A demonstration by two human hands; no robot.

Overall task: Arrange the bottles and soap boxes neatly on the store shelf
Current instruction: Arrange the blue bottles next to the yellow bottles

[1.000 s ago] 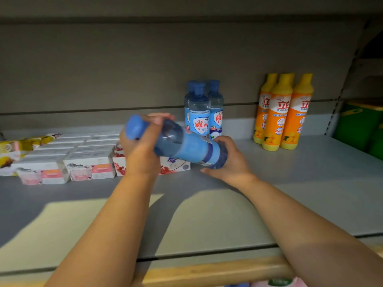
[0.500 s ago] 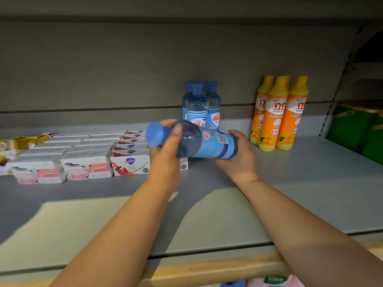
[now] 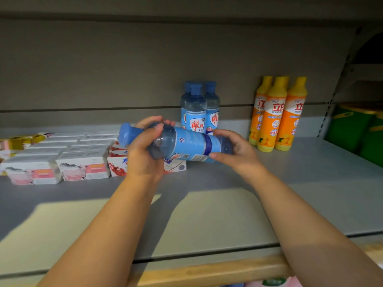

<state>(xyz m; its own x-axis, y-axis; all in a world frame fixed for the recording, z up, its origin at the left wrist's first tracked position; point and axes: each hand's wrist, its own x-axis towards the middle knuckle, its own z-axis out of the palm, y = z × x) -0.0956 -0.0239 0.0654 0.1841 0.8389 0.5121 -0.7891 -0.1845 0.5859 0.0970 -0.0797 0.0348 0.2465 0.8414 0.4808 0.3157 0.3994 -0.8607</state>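
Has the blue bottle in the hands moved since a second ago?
Yes. The held bottle has tipped flatter, and its base end now lies further right of the standing blue bottles.

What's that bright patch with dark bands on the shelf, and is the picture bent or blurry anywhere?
Head view: light, apparently from behind the person, makes a bright patch on the grey metal shelf, crossed by shadows of both arms; the wide lens bows the shelf's front edge; the white-and-pink soap boxes at far left look soft and smeared.

bare shelf front, soap boxes left, bottles behind
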